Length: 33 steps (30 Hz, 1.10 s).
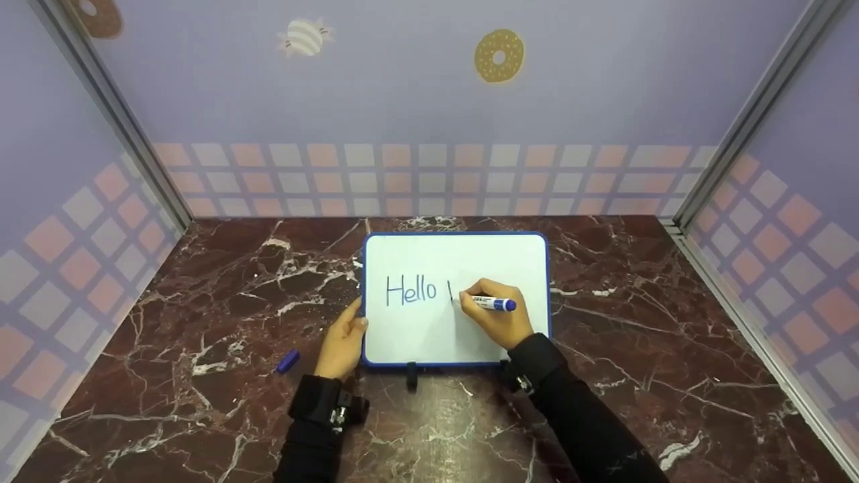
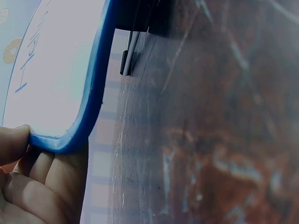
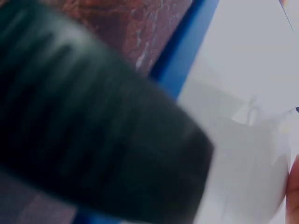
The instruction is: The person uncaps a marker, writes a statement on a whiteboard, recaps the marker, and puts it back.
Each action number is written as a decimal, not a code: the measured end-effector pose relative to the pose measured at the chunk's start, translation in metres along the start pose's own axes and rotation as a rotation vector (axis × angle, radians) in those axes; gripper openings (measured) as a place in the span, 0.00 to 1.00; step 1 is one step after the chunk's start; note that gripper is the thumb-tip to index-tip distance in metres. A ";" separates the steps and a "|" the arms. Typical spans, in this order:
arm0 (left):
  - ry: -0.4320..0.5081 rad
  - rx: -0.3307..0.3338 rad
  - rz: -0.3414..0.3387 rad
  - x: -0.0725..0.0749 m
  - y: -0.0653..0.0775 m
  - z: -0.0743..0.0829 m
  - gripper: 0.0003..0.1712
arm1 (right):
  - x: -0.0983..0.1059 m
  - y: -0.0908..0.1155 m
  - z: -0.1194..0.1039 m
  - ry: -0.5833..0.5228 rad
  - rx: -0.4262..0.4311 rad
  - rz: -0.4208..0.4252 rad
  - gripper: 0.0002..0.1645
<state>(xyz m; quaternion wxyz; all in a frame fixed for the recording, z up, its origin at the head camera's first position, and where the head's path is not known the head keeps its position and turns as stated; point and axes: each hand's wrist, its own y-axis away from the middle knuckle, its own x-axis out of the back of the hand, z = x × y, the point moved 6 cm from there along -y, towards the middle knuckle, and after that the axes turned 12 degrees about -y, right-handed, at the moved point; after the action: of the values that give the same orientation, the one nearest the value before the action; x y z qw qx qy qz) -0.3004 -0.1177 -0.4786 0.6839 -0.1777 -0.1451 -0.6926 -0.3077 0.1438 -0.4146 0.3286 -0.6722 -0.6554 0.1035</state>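
A small whiteboard [image 1: 416, 342] with a blue frame stands on the marble table, carrying the handwritten word "Hello" and a short stroke after it. My left hand [image 1: 341, 345] grips its left edge; in the left wrist view the thumb [image 2: 14, 143] lies on the front and the fingers behind. Between the thumb and fingers of my right hand [image 1: 507, 325] is a white and blue whiteboard marker [image 1: 493, 303], its writing end at the board by the stroke. Only a fingertip [image 3: 293, 196] shows at the right wrist view's edge.
A blue marker cap [image 1: 288, 361] lies on the table left of my left hand. Black feet [image 1: 412, 376] jut from the board's lower edge. Patterned panels enclose the table at the back and sides. A blurred dark ribbed shape [image 3: 103, 116] covers much of the right wrist view.
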 end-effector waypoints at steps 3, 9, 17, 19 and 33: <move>0.001 0.006 -0.006 0.000 0.000 0.000 0.28 | 0.001 0.000 0.000 -0.005 0.015 0.007 0.05; -0.032 0.005 0.000 0.000 0.000 0.000 0.28 | 0.004 -0.002 0.001 -0.024 0.033 0.045 0.06; -0.030 -0.015 -0.006 0.000 -0.001 0.001 0.28 | 0.007 -0.007 0.000 -0.033 0.028 0.073 0.05; -0.030 -0.012 -0.007 0.000 -0.002 0.000 0.29 | 0.007 -0.008 0.000 -0.024 0.020 0.076 0.05; -0.031 0.008 0.001 0.000 -0.002 -0.001 0.28 | 0.006 -0.008 0.000 -0.011 0.048 0.066 0.05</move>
<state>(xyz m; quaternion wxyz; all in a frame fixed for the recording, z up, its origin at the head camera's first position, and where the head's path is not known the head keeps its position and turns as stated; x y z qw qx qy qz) -0.3024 -0.1184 -0.4797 0.6824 -0.1858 -0.1584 -0.6890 -0.3138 0.1487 -0.4081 0.3373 -0.6849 -0.6319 0.1338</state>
